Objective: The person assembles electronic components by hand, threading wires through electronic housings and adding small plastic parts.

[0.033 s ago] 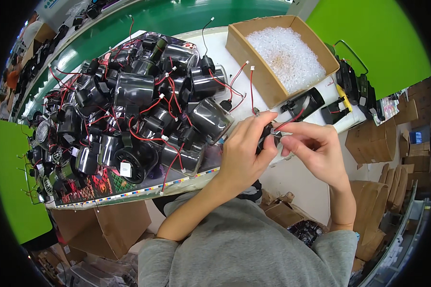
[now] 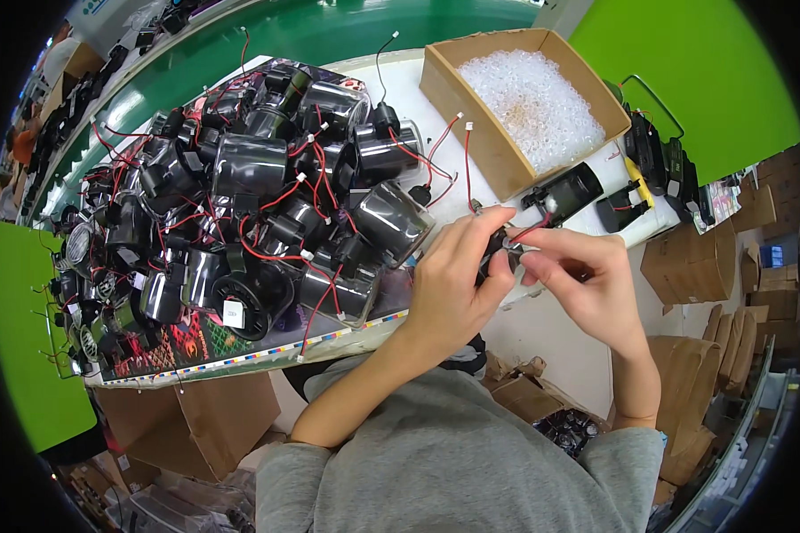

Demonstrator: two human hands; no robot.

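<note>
Both my hands meet over the table's front edge, around a small black part (image 2: 496, 244) with red-and-black wires. My left hand (image 2: 453, 280) grips this part between thumb and fingers. The thumb and forefinger of my right hand (image 2: 587, 280) pinch at its near side, where a red wire (image 2: 532, 228) comes out toward a white connector (image 2: 551, 206). My fingertips hide most of the part. Another upright wire (image 2: 468, 169) with a white plug rises beyond my left fingers. Just past my right hand lies a black cylindrical housing (image 2: 573, 189).
A large heap of glossy black cylindrical housings (image 2: 249, 166) with red-and-black wires covers the table's left side. Beyond my hands stands a cardboard box (image 2: 476, 133) of small clear plastic pieces (image 2: 529, 102). Black parts (image 2: 653, 160) lie at right. Cartons (image 2: 684, 271) stand on the floor.
The white connector on the red wire has shifted slightly left and nearer to me. My hands keep nearly the same place and grip.
</note>
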